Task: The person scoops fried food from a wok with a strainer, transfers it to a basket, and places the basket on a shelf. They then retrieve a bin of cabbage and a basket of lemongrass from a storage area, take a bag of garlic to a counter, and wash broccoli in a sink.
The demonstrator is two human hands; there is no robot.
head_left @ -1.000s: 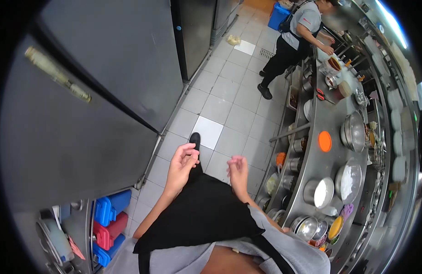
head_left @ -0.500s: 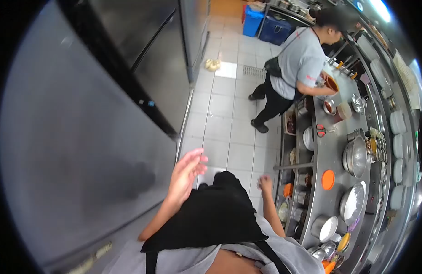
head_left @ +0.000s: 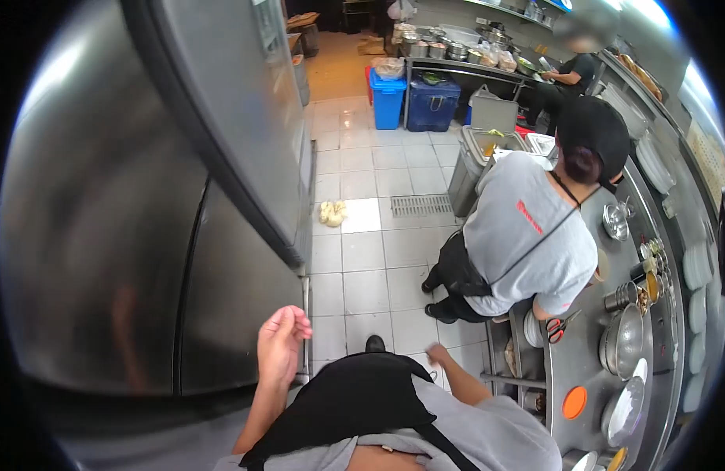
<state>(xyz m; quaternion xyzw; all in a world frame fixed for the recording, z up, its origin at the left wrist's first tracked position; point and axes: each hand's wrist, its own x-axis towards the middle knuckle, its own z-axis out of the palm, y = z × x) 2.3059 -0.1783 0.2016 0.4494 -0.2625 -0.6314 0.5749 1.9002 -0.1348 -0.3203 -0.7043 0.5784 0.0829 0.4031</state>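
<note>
My left hand [head_left: 281, 339] is raised in front of the steel cabinet doors [head_left: 245, 310] on the left, apart from them. Its fingers are loosely bent, and nothing shows in them. Low on my other side, my right hand [head_left: 439, 355] hangs over the tiled floor, near the steel counter [head_left: 527, 385]. Its fingers are too small and blurred to make out. Between my hands lies my black apron [head_left: 355, 400].
A co-worker in a grey shirt [head_left: 527, 228] stands ahead at the counter. Scissors [head_left: 561, 326], an orange lid [head_left: 574, 403] and metal bowls [head_left: 623, 341] sit on it. A yellowish bundle [head_left: 333, 213] lies on the floor. Farther back are a blue bin [head_left: 387, 106] and another person [head_left: 571, 78].
My view has moved forward and lifted, so the co-worker appears nearer and more of the back room shows. The fingers of my left hand have curled in. The co-worker has turned away from me.
</note>
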